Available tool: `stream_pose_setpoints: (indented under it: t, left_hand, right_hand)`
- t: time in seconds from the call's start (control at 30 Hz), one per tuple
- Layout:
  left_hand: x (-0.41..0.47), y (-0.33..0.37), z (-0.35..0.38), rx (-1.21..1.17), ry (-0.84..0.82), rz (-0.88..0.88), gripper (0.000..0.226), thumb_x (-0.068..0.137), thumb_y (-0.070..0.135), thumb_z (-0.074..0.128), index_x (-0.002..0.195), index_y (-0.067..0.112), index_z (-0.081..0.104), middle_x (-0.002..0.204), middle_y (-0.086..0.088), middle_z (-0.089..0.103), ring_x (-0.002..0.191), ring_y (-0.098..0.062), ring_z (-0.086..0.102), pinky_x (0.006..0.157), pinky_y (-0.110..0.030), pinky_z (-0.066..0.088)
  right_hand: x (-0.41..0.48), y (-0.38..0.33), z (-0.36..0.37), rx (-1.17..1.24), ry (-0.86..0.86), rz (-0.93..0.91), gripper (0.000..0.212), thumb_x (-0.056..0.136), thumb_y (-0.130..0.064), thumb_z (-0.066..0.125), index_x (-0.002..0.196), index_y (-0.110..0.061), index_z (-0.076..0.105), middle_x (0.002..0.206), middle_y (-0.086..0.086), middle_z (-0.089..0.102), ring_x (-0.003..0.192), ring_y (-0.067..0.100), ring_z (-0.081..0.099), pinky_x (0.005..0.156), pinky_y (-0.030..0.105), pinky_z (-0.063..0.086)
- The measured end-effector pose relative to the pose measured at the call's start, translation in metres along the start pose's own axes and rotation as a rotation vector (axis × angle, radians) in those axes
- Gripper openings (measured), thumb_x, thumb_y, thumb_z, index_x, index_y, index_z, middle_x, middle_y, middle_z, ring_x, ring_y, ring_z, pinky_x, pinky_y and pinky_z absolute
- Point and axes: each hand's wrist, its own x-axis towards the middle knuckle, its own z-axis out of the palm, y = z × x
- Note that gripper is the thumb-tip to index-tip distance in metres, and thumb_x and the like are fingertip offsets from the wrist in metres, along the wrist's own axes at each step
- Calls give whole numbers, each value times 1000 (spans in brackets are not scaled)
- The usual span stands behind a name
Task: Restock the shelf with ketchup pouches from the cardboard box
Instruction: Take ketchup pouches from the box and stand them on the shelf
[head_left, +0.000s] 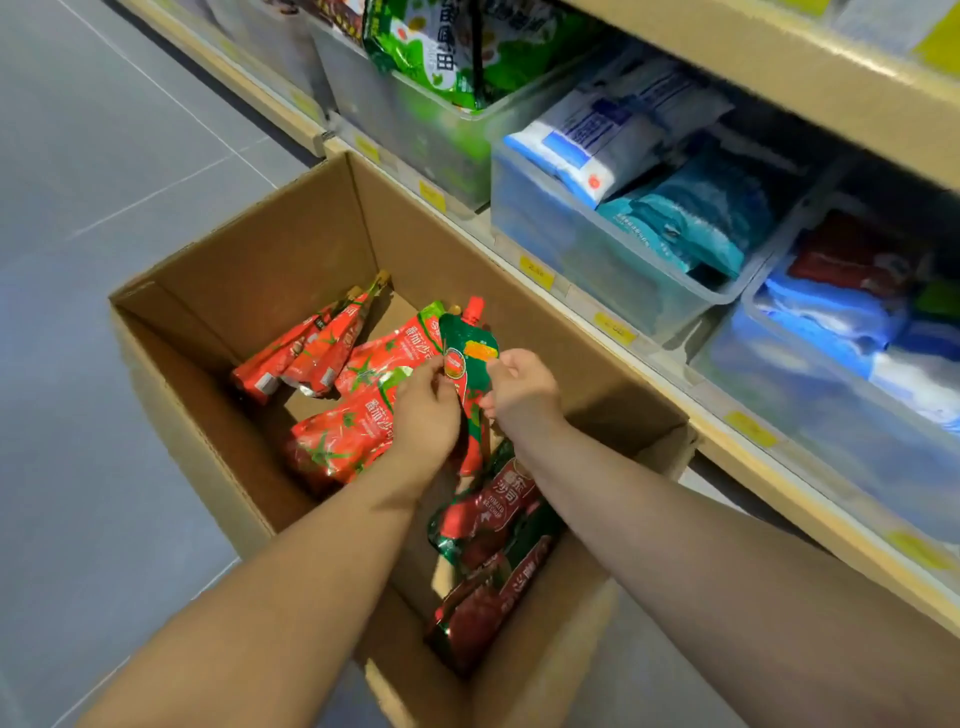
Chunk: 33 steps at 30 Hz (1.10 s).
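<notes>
An open cardboard box (260, 270) stands on the floor against the shelf. Several red ketchup pouches (332, 441) lie on its bottom, and darker red-and-green ones (488, 514) lean against its near right wall. Above the box's middle, a green-and-red spouted ketchup pouch (467, 353) is held upright. My left hand (423, 410) pinches its left edge. My right hand (522, 387) grips its right edge with curled fingers.
The wooden shelf (737, 431) runs diagonally along the right, with yellow price tags on its edge. Clear plastic bins (618, 270) on it hold green, white and blue packets; the rightmost bin (810, 374) holds blue and red packs. Grey tiled floor (104, 182) spreads to the left.
</notes>
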Motion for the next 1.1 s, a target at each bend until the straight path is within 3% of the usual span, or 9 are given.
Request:
stream_pose_setpoints:
  t: [0.17, 0.23, 0.3, 0.37, 0.53, 0.67, 0.77, 0.9, 1.1]
  left_hand:
    - [-18, 29, -7, -151, -45, 99, 40, 98, 23, 39, 136, 11, 45, 136, -7, 50, 121, -19, 50, 100, -31, 42]
    - [-23, 45, -8, -179, -60, 188, 30, 98, 22, 40, 118, 8, 57, 119, -8, 60, 108, -16, 58, 91, -25, 47]
    - [-31, 69, -9, -205, -25, 255, 20, 96, 20, 45, 98, 12, 63, 94, 1, 64, 83, 6, 61, 71, -4, 45]
    - [-37, 92, -10, -188, 24, 322, 14, 93, 20, 51, 87, 16, 63, 82, 13, 59, 69, 17, 57, 57, 3, 39]
    - [-52, 147, 4, -186, 11, 404, 12, 91, 25, 53, 83, 21, 61, 81, 4, 63, 77, -11, 58, 70, -25, 47]
    - [-64, 186, 19, -172, -14, 473, 10, 92, 27, 52, 86, 22, 59, 79, 8, 62, 74, -7, 56, 64, -10, 44]
    - [-80, 216, 32, -242, -70, 490, 12, 92, 28, 50, 84, 23, 58, 86, 1, 64, 81, -15, 59, 74, -28, 47]
    - [-104, 254, 51, -314, -169, 487, 17, 92, 24, 52, 77, 20, 58, 77, -2, 61, 75, -18, 57, 74, -33, 47]
    - [-140, 316, 86, -298, -284, 602, 19, 86, 21, 60, 67, 24, 61, 63, 9, 59, 48, 3, 51, 45, -11, 39]
  right_hand:
    - [-28, -41, -48, 124, 13, -164, 17, 96, -24, 40, 85, -22, 54, 57, -3, 52, 46, 2, 49, 52, 18, 42]
    - [-36, -58, -67, 224, 39, -200, 19, 96, -21, 41, 81, -22, 53, 56, -1, 50, 38, -1, 47, 43, 13, 41]
    - [-45, -75, -89, 292, 65, -224, 19, 96, -19, 42, 81, -19, 53, 55, 1, 49, 34, -2, 45, 40, 13, 40]
    - [-50, -89, -109, 351, 73, -251, 21, 96, -19, 43, 78, -18, 55, 53, 2, 48, 34, 1, 44, 44, 18, 42]
    - [-58, -106, -166, 457, 162, -335, 20, 96, -21, 46, 100, -10, 62, 62, 6, 56, 37, 1, 49, 38, 14, 41]
    - [-68, -106, -204, 460, 185, -326, 23, 95, -34, 48, 91, -17, 62, 66, 3, 61, 42, 4, 51, 41, 17, 41]
    - [-83, -95, -227, 273, 147, -324, 26, 94, -41, 45, 90, -21, 62, 67, -4, 63, 47, 4, 53, 46, 19, 44]
    - [-99, -89, -264, 138, 242, -395, 23, 96, -31, 43, 86, -22, 62, 52, -3, 55, 43, 5, 49, 45, 20, 43]
    - [-117, -93, -341, 140, 453, -383, 26, 94, -26, 46, 72, -21, 59, 28, -5, 48, 26, 2, 41, 31, 13, 33]
